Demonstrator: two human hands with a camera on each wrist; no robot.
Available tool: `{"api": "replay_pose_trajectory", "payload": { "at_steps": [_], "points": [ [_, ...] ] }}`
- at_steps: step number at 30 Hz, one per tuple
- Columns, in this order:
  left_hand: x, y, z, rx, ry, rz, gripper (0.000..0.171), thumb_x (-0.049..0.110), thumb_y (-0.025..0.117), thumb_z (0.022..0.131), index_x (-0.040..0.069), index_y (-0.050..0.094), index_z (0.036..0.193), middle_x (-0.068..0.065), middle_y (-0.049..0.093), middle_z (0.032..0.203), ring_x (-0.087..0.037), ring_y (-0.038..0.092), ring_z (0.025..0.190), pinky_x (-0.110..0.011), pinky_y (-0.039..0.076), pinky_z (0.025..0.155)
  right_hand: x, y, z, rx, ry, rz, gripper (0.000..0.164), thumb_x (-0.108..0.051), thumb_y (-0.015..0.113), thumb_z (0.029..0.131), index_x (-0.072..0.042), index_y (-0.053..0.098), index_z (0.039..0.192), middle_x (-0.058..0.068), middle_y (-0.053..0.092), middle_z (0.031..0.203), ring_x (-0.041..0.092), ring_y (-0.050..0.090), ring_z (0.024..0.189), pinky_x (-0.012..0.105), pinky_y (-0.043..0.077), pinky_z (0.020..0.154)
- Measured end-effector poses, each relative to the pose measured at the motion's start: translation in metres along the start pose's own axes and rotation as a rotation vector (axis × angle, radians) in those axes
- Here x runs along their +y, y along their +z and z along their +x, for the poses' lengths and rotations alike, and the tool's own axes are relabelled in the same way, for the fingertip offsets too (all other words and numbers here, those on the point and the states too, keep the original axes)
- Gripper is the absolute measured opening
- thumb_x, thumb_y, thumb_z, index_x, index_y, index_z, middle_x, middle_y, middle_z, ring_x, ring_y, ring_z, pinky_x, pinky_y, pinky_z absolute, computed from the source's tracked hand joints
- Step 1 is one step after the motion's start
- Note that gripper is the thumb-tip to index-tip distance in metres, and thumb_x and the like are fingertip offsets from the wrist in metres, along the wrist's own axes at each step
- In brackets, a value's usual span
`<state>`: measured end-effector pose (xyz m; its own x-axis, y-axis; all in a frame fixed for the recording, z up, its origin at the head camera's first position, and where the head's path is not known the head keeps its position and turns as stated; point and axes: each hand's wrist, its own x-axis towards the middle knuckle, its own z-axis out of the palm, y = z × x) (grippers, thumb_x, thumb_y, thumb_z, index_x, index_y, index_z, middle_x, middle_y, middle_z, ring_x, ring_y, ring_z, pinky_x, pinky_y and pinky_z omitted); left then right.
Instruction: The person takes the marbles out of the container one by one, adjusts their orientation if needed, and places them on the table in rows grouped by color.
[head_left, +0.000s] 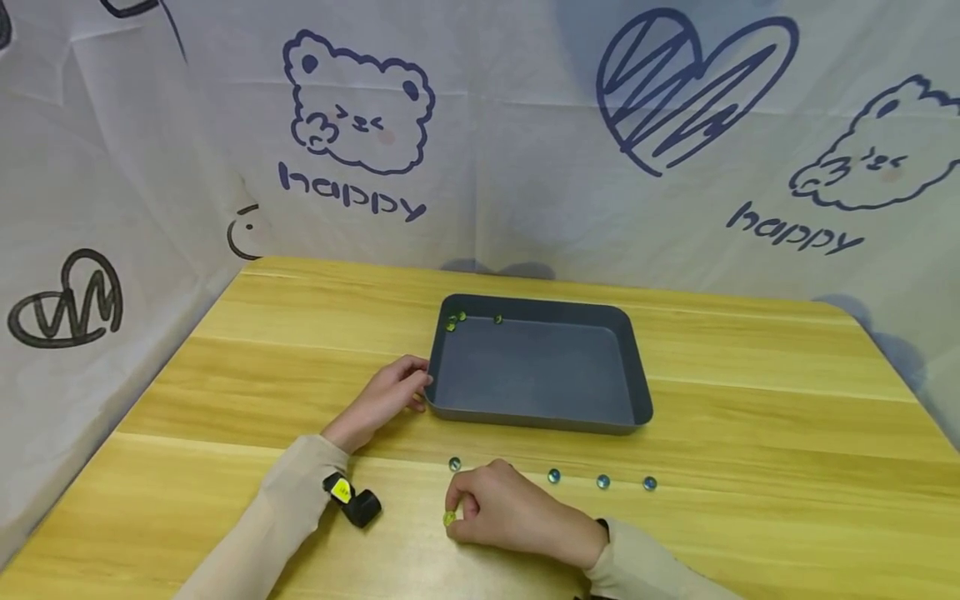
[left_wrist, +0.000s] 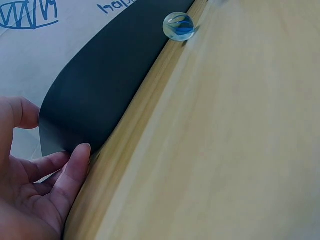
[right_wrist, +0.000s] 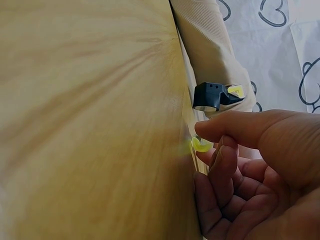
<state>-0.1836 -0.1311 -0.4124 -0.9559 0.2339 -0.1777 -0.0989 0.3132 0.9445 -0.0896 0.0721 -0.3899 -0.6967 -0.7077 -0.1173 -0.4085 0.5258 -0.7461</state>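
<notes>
My right hand (head_left: 517, 512) is low over the front of the table, left of its own wrist. Its thumb and forefinger pinch a yellow-green glass marble (head_left: 449, 518), which shows partly covered by the fingers in the right wrist view. My left hand (head_left: 386, 396) rests its fingertips against the left wall of a dark grey rectangular tray (head_left: 536, 423). Several yellow-green marbles lie in the tray's far left part, one of them a marble (head_left: 498, 319) apart from the rest. A clear marble with blue swirls (head_left: 454, 464) sits just beyond my right hand.
More blue-swirled marbles stand in a spaced row before the tray: a marble (head_left: 553, 476), another marble (head_left: 603, 482) and a rightmost marble (head_left: 649, 483). The wooden table (head_left: 750, 417) meets a white printed cloth (head_left: 517, 183) at the back and left.
</notes>
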Motion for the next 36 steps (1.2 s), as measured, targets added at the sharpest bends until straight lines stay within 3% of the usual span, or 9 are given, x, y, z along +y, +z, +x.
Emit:
{"api": "replay_pose_trajectory", "payload": {
  "at_steps": [36],
  "points": [
    [0.0016, 0.0004, -0.0023, 0.001, -0.002, -0.003, 0.044, 0.018, 0.043, 0.099, -0.009, 0.045, 0.134, -0.024, 0.053, 0.121, -0.021, 0.060, 0.083, -0.035, 0.054, 0.078, -0.0006, 0.0002, -0.0007, -0.018, 0.009, 0.013, 0.011, -0.005, 0.072, 0.080, -0.010, 0.067, 0.088, -0.014, 0.049, 0.057, -0.002, 0.045, 0.049, 0.014, 0.045, 0.059]
  ]
}}
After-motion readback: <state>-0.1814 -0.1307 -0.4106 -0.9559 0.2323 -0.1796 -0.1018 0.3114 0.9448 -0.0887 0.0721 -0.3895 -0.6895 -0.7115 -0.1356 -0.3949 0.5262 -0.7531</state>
